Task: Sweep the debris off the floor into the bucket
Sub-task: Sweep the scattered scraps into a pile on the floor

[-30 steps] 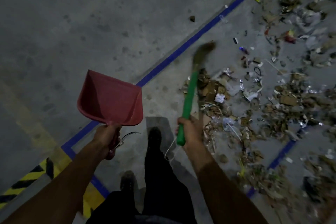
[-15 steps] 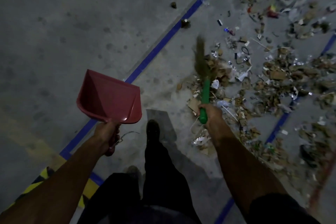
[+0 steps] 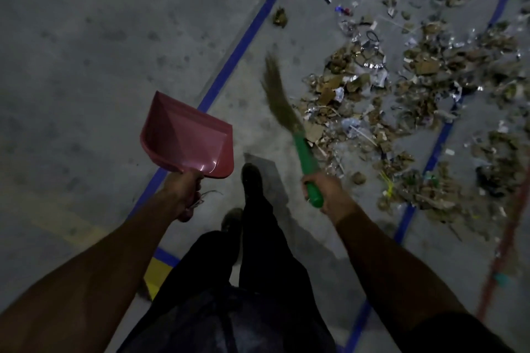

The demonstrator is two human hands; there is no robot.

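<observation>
left hand (image 3: 185,189) wrapped round red dustpan (image 3: 187,140) handle, pan held up off floor (image 3: 86,51) | right hand (image 3: 328,192) gripping green broom (image 3: 307,157), bristles blurry just left of debris (image 3: 401,94) | bucket: can't spot it

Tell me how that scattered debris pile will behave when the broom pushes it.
The debris looks like torn cardboard scraps and foil bits, so it is probably light and will slide easily. Loose, separate pieces may scatter rather than move together. The broom bristles look soft, so small bits could slip past.
</observation>
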